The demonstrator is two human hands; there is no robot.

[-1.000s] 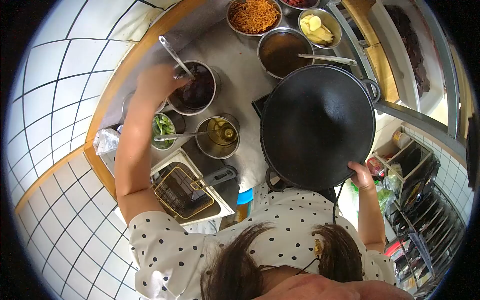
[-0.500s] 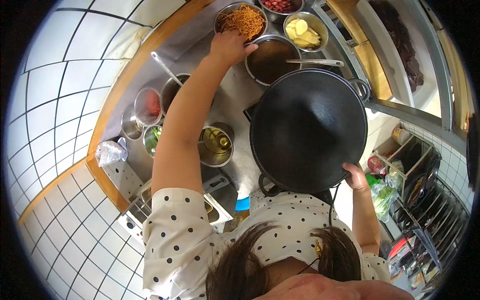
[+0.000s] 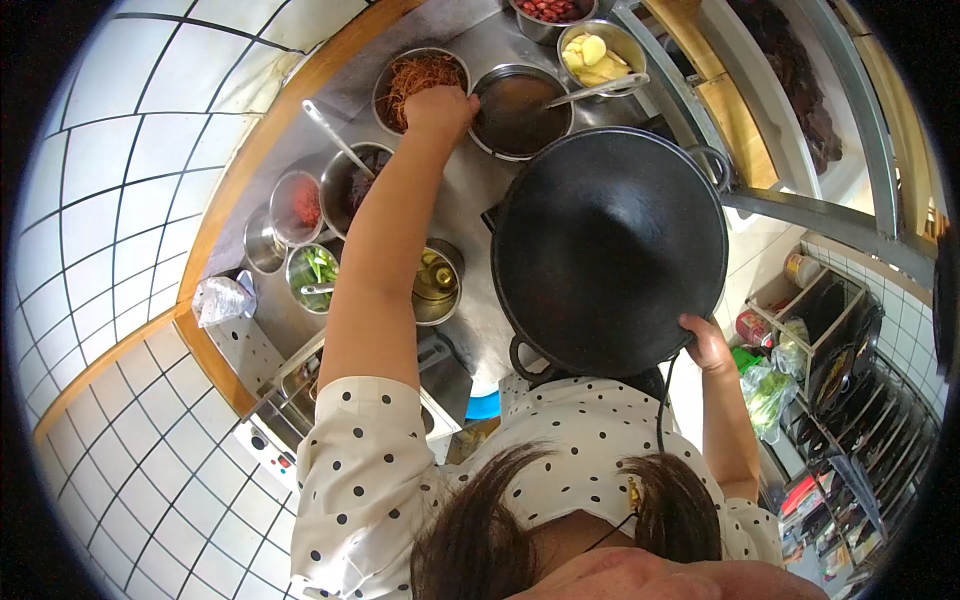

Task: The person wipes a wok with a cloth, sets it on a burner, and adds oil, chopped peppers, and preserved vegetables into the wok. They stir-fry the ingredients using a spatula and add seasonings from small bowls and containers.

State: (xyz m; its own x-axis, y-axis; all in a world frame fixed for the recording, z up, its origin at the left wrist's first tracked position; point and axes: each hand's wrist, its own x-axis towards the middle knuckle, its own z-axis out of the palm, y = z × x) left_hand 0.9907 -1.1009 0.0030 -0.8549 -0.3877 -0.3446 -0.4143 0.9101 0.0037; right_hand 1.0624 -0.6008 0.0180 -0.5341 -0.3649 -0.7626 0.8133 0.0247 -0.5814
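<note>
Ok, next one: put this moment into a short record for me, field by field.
Left hand: at the near right rim of a metal bowl holding orange-brown shreds; fingertips hidden, grip unclear
Right hand: holding the black wok by its rim, thumb on top
Beside the bowl: a pot of brown liquid, with a utensil handle crossing its rim
Top of view: pale yellow slices and red pieces
Left of the left forearm: chopped greens

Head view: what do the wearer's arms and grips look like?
Short off-white sleeves with black polka dots; forearms bare below. Left grip and right grip both ungloved. No watch, bracelet, cable or marking visible on either.
</note>
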